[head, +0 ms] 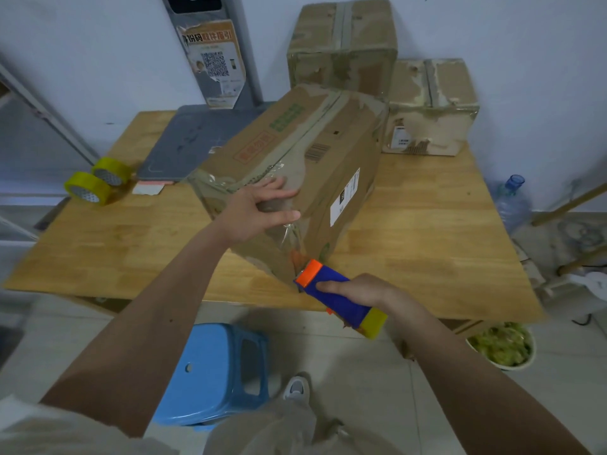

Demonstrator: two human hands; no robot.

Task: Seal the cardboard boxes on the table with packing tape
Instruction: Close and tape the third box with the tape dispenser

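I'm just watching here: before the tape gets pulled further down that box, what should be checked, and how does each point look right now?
1. Left hand steadies the large box: ok.
2. Right hand grips the tape dispenser: ok.
3. Dispenser's orange end at the box's near corner: ok.
4. Clear tape lying flat, without wrinkles: cannot tell.
5. Box resting flat on the table: not ok, tilted.
6. Spare tape rolls on the table: ok.

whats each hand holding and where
Right hand grips the tape dispenser around its blue body. Left hand presses the big box at its near top edge.
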